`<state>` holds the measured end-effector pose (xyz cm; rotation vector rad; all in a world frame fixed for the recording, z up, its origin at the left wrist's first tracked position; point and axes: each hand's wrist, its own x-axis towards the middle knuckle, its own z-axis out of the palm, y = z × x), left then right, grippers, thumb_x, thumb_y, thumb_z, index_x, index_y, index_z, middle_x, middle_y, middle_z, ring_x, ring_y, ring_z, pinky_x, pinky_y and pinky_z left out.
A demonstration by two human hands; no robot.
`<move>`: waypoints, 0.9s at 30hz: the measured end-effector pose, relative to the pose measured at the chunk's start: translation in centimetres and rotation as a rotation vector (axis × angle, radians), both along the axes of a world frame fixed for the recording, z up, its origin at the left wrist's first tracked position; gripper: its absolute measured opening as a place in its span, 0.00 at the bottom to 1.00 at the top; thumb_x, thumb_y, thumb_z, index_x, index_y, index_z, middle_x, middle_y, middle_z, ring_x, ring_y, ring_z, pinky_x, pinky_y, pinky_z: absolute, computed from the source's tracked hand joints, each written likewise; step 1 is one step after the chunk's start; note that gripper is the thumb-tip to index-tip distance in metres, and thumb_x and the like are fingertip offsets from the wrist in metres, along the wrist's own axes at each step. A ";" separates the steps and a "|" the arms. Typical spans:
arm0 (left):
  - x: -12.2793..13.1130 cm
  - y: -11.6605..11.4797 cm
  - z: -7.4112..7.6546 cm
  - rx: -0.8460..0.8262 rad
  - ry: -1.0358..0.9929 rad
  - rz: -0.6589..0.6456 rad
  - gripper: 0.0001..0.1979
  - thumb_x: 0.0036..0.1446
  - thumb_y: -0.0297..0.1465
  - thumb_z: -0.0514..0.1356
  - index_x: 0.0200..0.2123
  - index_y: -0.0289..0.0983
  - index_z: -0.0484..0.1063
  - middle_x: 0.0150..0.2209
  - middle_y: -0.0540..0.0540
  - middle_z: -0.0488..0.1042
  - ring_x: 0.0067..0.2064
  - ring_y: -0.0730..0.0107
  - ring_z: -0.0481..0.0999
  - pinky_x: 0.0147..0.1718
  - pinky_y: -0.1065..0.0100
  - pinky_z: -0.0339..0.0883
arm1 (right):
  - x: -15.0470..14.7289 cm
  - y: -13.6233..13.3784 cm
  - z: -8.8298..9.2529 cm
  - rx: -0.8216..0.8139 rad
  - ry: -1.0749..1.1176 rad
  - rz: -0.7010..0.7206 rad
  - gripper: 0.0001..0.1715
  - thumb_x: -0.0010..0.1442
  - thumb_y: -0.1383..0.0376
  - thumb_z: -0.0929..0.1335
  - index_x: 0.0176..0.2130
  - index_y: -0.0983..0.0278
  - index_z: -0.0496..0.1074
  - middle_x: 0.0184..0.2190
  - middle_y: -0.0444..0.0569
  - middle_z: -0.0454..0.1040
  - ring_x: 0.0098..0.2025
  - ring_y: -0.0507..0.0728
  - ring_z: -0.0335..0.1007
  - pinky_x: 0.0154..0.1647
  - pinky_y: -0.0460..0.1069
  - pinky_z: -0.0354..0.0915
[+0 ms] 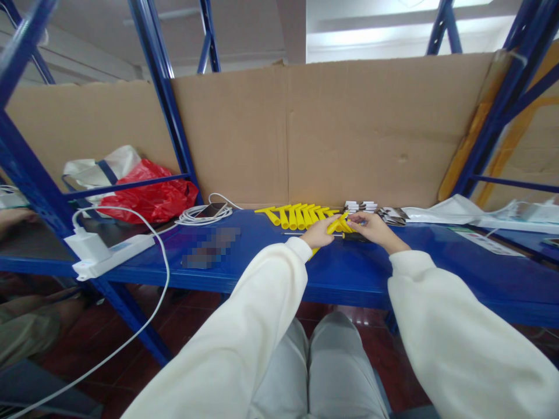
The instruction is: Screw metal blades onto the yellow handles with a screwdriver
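Note:
My left hand (318, 233) is closed around a yellow plastic piece with a tube-like handle (334, 224), held just above the blue table. My right hand (374, 228) pinches at the far end of the same piece; what else its fingertips may hold is too small to make out. Behind my left hand, a row of similar yellow pieces (299, 217) lies side by side, each with a round handle and a slanted top. A screwdriver (349, 236) with a black and yellow handle rests below the hands, partly covered by them.
Black-and-white small items (360, 206) and dark packets (393, 216) lie behind my right hand. A white plastic sheet (449, 208) stretches rightward. At left are a coiled white cable (205, 215), a power strip (116, 256) and a red bag (148, 189). Cardboard (340, 134) walls the back.

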<state>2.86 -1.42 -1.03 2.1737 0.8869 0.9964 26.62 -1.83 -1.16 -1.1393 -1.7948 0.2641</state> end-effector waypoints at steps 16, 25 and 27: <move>0.0 -0.3 0.4 0.057 0.106 -0.044 0.48 0.49 0.14 0.65 0.75 0.39 0.77 0.73 0.37 0.79 0.75 0.46 0.78 0.81 0.49 0.60 | -0.9 -0.7 0.6 -0.006 -0.032 -0.020 0.23 0.57 0.42 0.75 0.29 0.57 0.77 0.30 0.53 0.84 0.35 0.65 0.80 0.44 0.60 0.80; 1.1 -0.1 0.4 0.011 0.002 -0.081 0.49 0.48 0.14 0.67 0.75 0.38 0.77 0.72 0.37 0.80 0.75 0.44 0.79 0.78 0.49 0.67 | -0.5 -0.8 0.7 -0.008 -0.042 -0.091 0.16 0.58 0.49 0.72 0.31 0.57 0.77 0.29 0.52 0.82 0.35 0.64 0.79 0.42 0.59 0.78; 1.5 -0.2 0.6 -0.008 0.013 -0.076 0.49 0.49 0.15 0.67 0.76 0.37 0.76 0.73 0.36 0.80 0.75 0.44 0.78 0.77 0.50 0.68 | -0.2 -0.7 0.7 -0.006 -0.046 -0.107 0.15 0.59 0.49 0.72 0.31 0.58 0.77 0.29 0.52 0.81 0.37 0.64 0.80 0.43 0.58 0.78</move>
